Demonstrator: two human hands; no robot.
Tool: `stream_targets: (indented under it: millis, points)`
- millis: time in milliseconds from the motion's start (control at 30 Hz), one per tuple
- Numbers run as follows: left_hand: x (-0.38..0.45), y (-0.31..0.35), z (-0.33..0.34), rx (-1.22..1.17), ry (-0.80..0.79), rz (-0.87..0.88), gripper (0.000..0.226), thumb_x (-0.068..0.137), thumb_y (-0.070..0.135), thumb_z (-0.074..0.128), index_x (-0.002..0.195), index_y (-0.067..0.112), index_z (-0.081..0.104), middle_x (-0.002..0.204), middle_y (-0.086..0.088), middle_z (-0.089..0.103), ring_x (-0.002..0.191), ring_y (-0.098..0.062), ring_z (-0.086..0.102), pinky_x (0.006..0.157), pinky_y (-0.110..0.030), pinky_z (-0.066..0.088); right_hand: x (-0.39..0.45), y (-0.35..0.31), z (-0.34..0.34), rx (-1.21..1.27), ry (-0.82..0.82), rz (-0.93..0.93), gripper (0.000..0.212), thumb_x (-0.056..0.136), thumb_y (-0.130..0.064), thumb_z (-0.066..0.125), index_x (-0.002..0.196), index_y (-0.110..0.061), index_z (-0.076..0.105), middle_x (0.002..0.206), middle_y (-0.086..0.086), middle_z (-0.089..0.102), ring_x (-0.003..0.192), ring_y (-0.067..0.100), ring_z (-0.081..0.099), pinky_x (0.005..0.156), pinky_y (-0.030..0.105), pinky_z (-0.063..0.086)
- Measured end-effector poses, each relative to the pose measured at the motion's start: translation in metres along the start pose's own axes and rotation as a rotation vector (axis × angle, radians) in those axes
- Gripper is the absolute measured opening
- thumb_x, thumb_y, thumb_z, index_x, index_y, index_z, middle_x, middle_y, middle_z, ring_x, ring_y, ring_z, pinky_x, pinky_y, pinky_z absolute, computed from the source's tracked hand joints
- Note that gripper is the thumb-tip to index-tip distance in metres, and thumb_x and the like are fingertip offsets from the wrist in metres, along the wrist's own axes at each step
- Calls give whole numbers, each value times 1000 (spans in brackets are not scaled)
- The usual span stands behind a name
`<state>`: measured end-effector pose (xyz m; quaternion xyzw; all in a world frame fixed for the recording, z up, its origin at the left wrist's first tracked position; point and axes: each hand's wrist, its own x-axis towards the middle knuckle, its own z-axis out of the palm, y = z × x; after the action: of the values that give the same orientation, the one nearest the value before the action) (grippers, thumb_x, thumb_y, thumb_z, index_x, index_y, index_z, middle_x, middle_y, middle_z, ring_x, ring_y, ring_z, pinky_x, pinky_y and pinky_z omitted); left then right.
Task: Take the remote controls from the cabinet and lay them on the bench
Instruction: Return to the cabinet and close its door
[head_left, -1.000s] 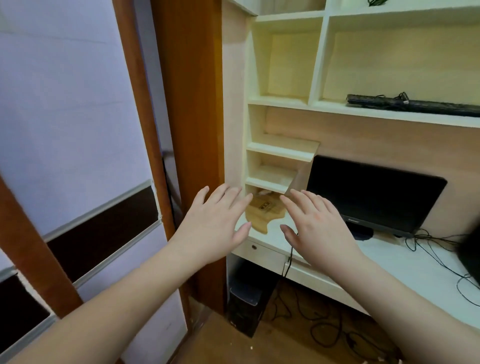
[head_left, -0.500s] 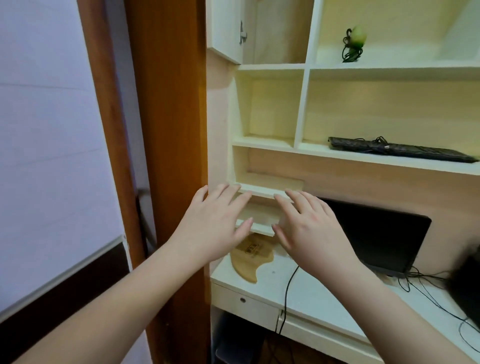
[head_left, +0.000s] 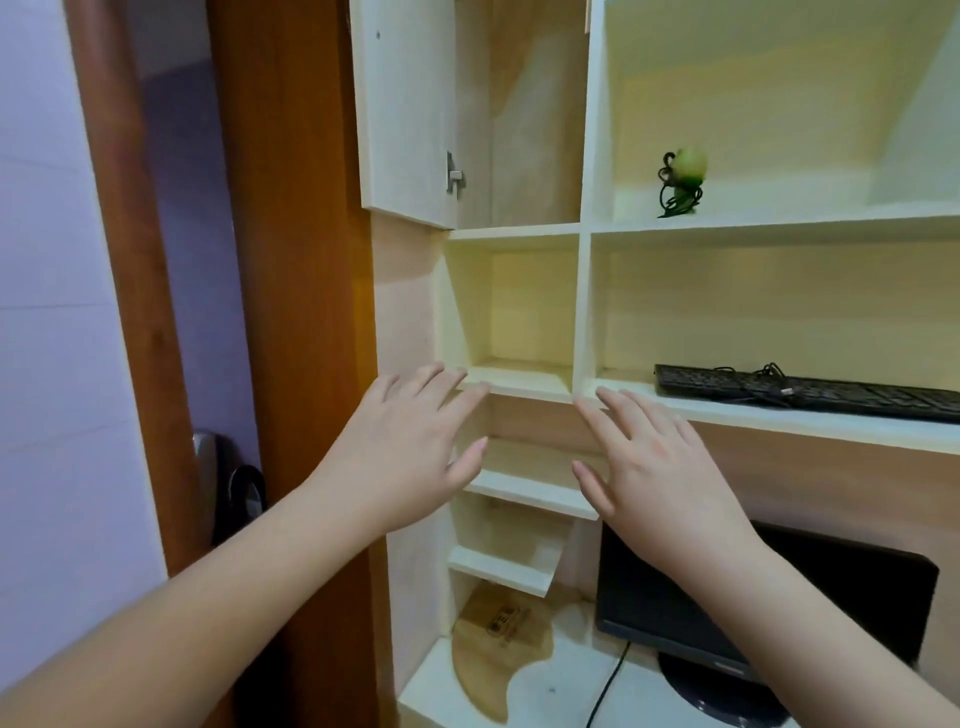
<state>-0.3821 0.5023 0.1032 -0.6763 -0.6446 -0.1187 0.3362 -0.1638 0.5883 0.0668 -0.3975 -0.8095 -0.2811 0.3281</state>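
Both hands are hanging in front of the cabinet (head_left: 582, 312), holding nothing. Left hand (head_left: 410, 457) is spreading straight fingers just left of the cabinet's small open shelves; right hand (head_left: 660, 467) is doing the same just right of them, below the cabinet's long shelf edge. No remote controls are showing anywhere (can't tell where they are). Cabinet door (head_left: 410, 109) is standing ajar at the cabinet's top left. A black keyboard (head_left: 810, 392) is lying on the cabinet's long shelf, a green object with a dark cord (head_left: 683, 179) is sitting one shelf higher. Monitor (head_left: 763, 597) and wooden board (head_left: 493, 639) are sitting on the surface (head_left: 550, 696) under the cabinet.
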Motion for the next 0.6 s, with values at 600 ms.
stream_targets:
  millis: [600]
  points:
    - [82,-47,-20,268,166,56,57,88,50,35,131,20,55,132,-6,59,126,-26,52,98,-48,45,92,77,12,-134,163,-159,54,73,-39,58,119,-12,65,118,15,66,110,33,62,94,46,49]
